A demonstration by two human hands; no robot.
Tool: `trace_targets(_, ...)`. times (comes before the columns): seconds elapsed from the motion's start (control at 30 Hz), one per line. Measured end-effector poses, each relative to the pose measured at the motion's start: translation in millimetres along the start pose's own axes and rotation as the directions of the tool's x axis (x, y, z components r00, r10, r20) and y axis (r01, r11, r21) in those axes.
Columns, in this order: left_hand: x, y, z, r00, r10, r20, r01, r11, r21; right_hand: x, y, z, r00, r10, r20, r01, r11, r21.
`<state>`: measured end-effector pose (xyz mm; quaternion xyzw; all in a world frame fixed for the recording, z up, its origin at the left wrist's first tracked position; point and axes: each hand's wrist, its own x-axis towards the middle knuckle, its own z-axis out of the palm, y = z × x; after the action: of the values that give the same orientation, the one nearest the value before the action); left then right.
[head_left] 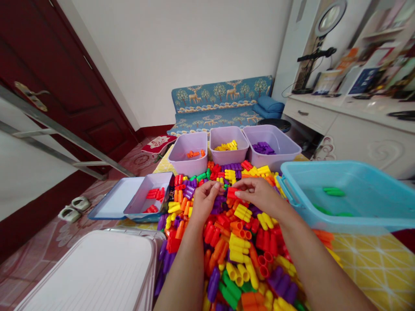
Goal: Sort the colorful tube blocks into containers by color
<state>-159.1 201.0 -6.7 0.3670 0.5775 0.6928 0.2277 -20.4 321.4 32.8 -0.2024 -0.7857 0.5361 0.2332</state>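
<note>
My right hand (259,194) is shut on a red plastic building block (232,192) above a large heap of multicoloured plastic blocks (236,246). My left hand (205,201) hovers beside it over the heap, its fingertips pinched close together. I cannot tell whether they hold anything. Three lilac plastic bins stand beyond the heap, sorted by colour: orange pieces in one (188,166), yellow in the middle one (228,157), purple in another (275,149). A light blue bin (348,220) with several green blocks sits to my right.
A white-blue open tin (131,201) holding red blocks sits left of the heap. A white case lid (90,272) lies at lower left. The heap rests on a yellow patterned mat (372,272). Behind are a deer-patterned sofa cushion (220,103), a dark red door (61,86) and a white cabinet (356,138).
</note>
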Motion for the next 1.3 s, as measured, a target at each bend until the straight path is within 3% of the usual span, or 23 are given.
trace_targets(0.1, -2.3, -0.3, 0.4, 0.996, 0.016, 0.089, -0.016, 1.000, -0.005, -0.4, 0.3, 5.7, 1.000, 0.017, -0.003, -0.017, 1.000, 0.021)
trace_targets(0.17, -2.4, -2.2, 0.8, 0.996, 0.014, 0.084, -0.014, 1.000, -0.009, 0.2, 1.2, 12.3, 1.000, 0.013, 0.015, -0.014, 0.998, 0.058)
trace_targets(0.23, -0.6, -4.4, 0.1, 1.000, 0.016, -0.010, -0.016, 0.999, -0.038, 0.9, 1.6, 17.8, 1.000, -0.006, 0.002, 0.006, 0.997, 0.074)
trace_targets(0.3, 3.0, -4.8, -3.3, 0.980, 0.033, -0.197, -0.055, 0.992, -0.110, 1.5, 1.4, 20.4, 0.999, -0.031, -0.042, 0.033, 0.998, 0.052)
trace_targets(0.37, 7.2, -1.6, -10.8, 0.895, 0.050, -0.442, -0.147, 0.971, -0.188, 2.2, 1.1, 20.4, 0.996, -0.048, -0.076, 0.049, 0.999, 0.017)
trace_targets(0.43, 10.9, 5.4, -22.2, 0.754, 0.067, -0.653, -0.269, 0.939, -0.213, 3.0, 1.3, 19.6, 0.995, -0.047, -0.091, 0.047, 0.999, -0.005)
trace_targets(0.53, 13.2, 20.2, -40.6, 0.581, 0.105, -0.807, -0.416, 0.891, -0.184, 4.1, 2.0, 19.0, 0.994, -0.042, -0.104, 0.041, 0.999, -0.012)
trace_targets(0.6, 12.1, 29.5, -48.1, 0.545, 0.079, -0.835, -0.449, 0.868, -0.211, 3.7, 1.0, 19.1, 0.993, -0.043, -0.107, 0.041, 0.999, -0.026)
trace_targets(0.7, 8.4, 36.2, -47.3, 0.597, -0.029, -0.801, -0.391, 0.862, -0.323, -0.3, -4.3, 19.3, 0.995, -0.088, -0.051, 0.081, 0.990, -0.112)
trace_targets(0.77, 6.4, 33.8, -41.0, 0.646, -0.083, -0.759, -0.312, 0.878, -0.362, -4.9, -8.5, 20.7, 0.981, -0.182, 0.065, 0.192, 0.958, -0.212)
trace_targets(0.87, 5.8, 22.5, -30.9, 0.735, -0.104, -0.670, -0.171, 0.928, -0.332, -11.5, -11.4, 27.7, 0.898, -0.285, 0.336, 0.396, 0.857, -0.330)
trace_targets(0.93, 6.5, 13.6, -26.2, 0.814, -0.090, -0.573, -0.089, 0.957, -0.276, -13.6, -9.9, 34.5, 0.866, -0.254, 0.430, 0.438, 0.800, -0.411)
trace_targets(1.03, 7.1, 4.2, -20.6, 0.920, -0.064, -0.387, -0.004, 0.985, -0.173, -11.9, -5.1, 41.6, 0.917, -0.181, 0.355, 0.365, 0.742, -0.563)
trace_targets(1.13, 5.6, 0.3, -14.3, 0.981, -0.045, -0.189, 0.032, 0.997, -0.072, -6.3, -0.7, 40.2, 0.968, -0.154, 0.197, 0.246, 0.729, -0.639)
trace_targets(1.2, 3.6, -1.3, -9.9, 0.999, -0.013, -0.046, 0.013, 1.000, -0.004, -2.2, 1.9, 36.2, 0.982, -0.159, 0.101, 0.186, 0.755, -0.629)
trace_targets(1.3, 0.3, -4.8, -5.7, 0.988, 0.027, 0.154, -0.051, 0.987, 0.153, 2.8, 6.1, 29.4, 0.982, -0.183, -0.036, 0.137, 0.839, -0.527)
